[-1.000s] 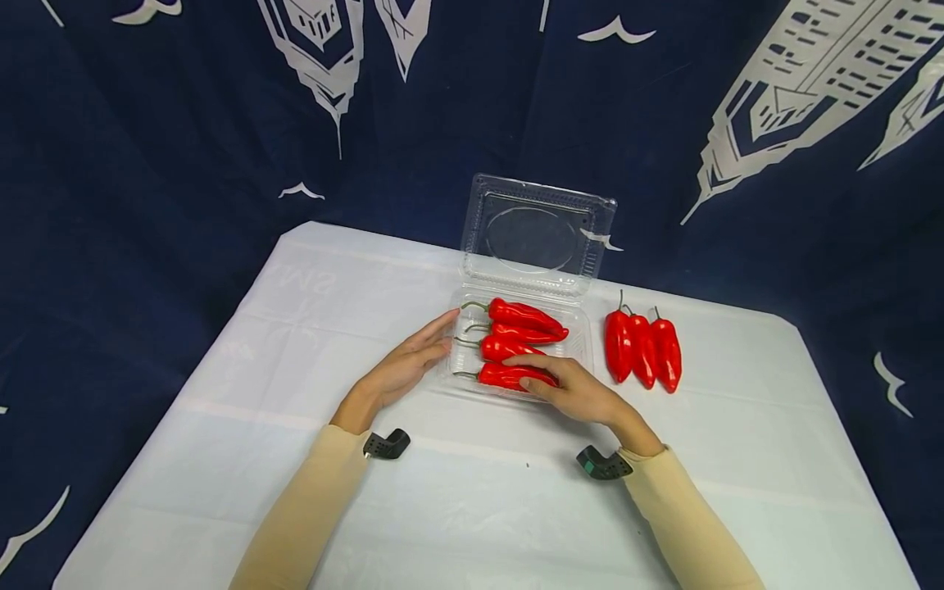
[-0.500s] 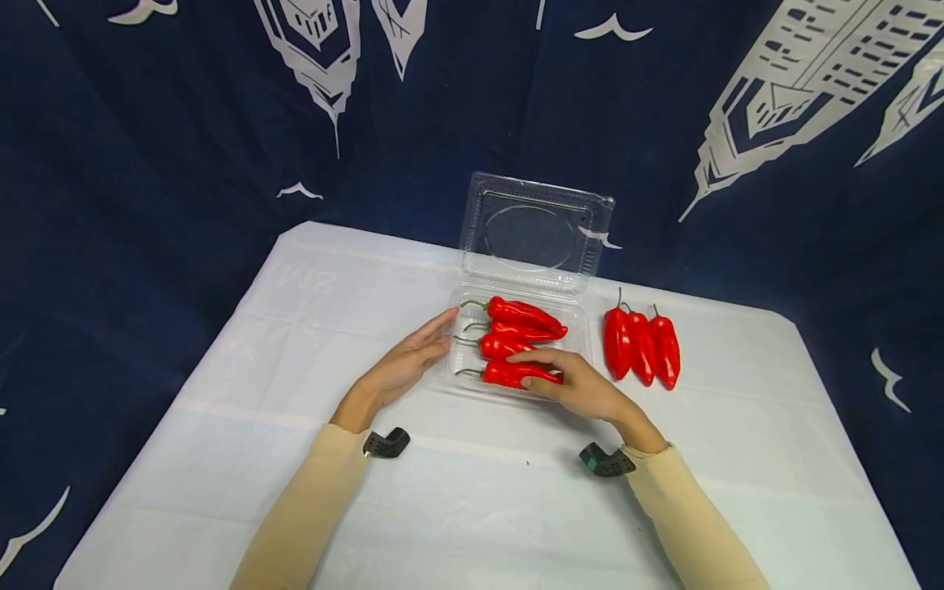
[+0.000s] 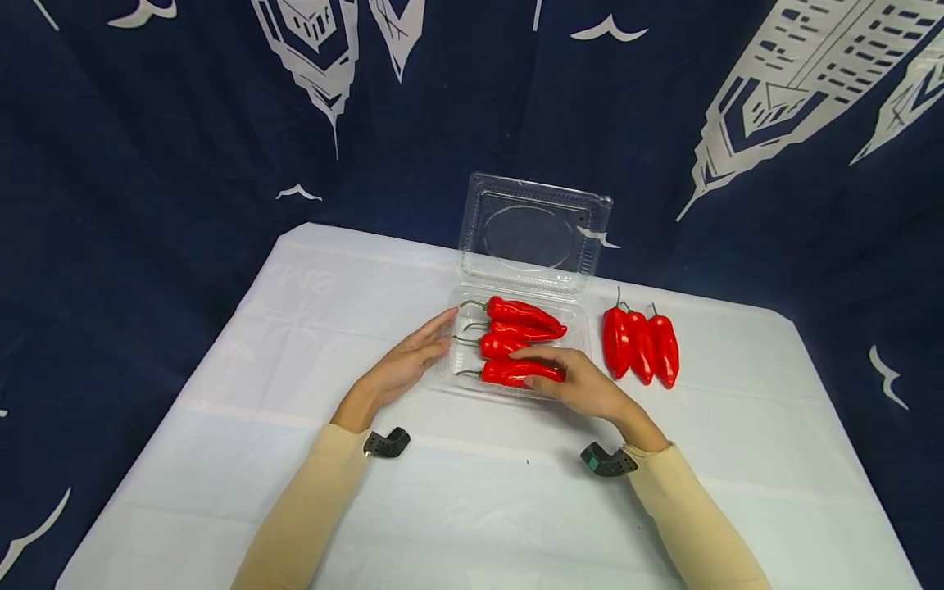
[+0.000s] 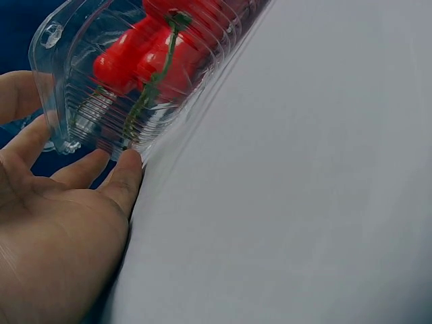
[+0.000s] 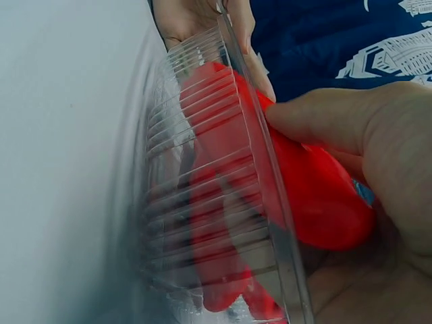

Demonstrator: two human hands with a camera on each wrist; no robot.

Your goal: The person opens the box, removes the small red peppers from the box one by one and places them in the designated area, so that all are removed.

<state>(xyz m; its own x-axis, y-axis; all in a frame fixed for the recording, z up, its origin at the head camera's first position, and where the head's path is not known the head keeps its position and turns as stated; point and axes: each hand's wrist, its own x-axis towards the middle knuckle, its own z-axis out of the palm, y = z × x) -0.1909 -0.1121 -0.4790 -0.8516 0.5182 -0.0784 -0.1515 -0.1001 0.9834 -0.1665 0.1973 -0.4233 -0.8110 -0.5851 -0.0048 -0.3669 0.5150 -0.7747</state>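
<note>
In the head view, a clear plastic clamshell box (image 3: 581, 328) lies with several red peppers in its base. Its hinged lid (image 3: 529, 238) stands raised at the back. My right hand (image 3: 583, 385) grips the nearest red pepper (image 3: 509, 373) near its tip, thumb on the near side. Close up in the right wrist view, that pepper (image 5: 324, 202) sits between thumb and fingers, above the ribbed wall. My left hand (image 3: 401, 365) touches the box's left side, fingers spread and nearly straight. The left wrist view has those fingertips (image 4: 126, 169) against the ribbed end, beside green stems.
Three more red peppers (image 3: 642, 348) lie side by side on the white table (image 3: 354, 508), right of the box, stems pointing back. Behind the table hangs a dark blue cloth (image 3: 184, 164) with white building and bird prints.
The pepper in my right hand has shifted slightly right inside the box, the hand along with it. My left hand stays at the box's side.
</note>
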